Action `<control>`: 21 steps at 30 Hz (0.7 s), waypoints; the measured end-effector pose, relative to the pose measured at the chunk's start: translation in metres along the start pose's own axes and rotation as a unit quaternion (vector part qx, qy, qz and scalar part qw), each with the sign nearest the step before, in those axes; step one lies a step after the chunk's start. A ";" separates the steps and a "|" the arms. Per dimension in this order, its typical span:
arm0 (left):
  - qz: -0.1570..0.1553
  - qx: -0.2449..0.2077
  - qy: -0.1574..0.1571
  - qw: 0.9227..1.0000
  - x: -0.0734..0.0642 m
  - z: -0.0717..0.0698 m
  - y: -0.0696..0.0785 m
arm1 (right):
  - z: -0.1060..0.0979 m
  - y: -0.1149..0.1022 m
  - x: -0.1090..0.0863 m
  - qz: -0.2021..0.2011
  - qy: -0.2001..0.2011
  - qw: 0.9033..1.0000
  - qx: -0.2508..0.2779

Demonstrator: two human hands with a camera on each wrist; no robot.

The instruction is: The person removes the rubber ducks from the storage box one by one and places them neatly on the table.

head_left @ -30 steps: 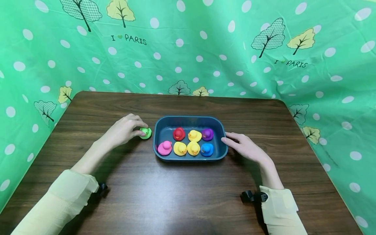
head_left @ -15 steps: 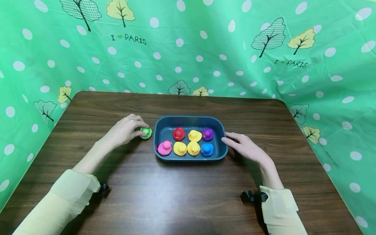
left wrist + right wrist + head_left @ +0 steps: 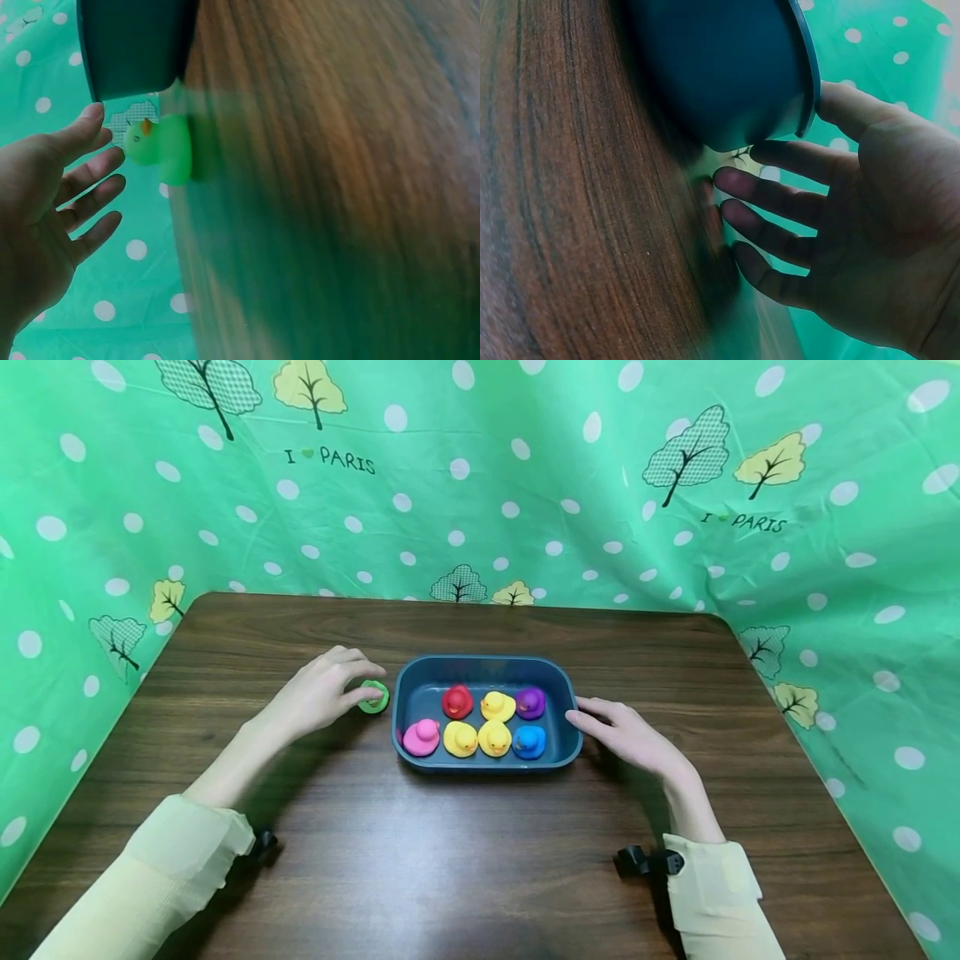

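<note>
Watching a loose left hand at a green duck

From the head camera, I see the left hand beside the green duck, back upward, fingers bent forward and reaching above the toy. The thumb overlaps the duck from my angle. The forearm comes up from the lower left out of a pale sleeve. The duck sits on the brown table, near the left end of the blue tray but apart from it. At the tray's other end, my right hand rests its fingertips against the outer wall, its forearm slanting in from the lower right.

Through the left wrist camera, I find that hand holding nothing: fingers spread and slightly bent, a clear space between thumb and duck. The nearest fingertip is just beside the duck's head; whether it grazes it, I cannot tell. The duck stands upright on the wood, its orange beak on the side toward the tray.

On the right wrist camera, the palm faces me. The thumb touches the tray's rim, the fingers extend loosely below it in a slight bend, and I see no firm grasp.
</note>
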State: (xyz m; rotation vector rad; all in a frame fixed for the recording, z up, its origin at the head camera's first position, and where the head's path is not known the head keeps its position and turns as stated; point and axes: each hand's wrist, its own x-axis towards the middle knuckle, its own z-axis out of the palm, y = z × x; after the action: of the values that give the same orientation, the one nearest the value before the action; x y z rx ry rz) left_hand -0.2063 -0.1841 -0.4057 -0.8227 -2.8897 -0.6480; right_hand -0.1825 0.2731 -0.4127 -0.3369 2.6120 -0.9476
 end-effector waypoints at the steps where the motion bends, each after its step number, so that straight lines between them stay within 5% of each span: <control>1: 0.002 -0.002 0.005 1.000 0.001 -0.001 0.002 | 0.000 0.000 0.000 0.001 0.000 1.000 0.000; 13: 0.034 -0.031 0.049 0.998 0.004 -0.003 0.026 | -0.001 -0.001 -0.001 -0.003 0.004 1.000 0.000; 21: 0.069 -0.046 0.033 0.996 0.007 0.003 0.038 | -0.001 -0.001 -0.001 -0.001 0.005 1.000 0.002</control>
State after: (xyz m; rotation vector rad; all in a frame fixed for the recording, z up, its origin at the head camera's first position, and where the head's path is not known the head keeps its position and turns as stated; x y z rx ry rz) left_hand -0.1927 -0.1497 -0.3930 -0.9817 -2.7328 -0.7838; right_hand -0.1820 0.2728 -0.4109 -0.3359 2.6181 -0.9571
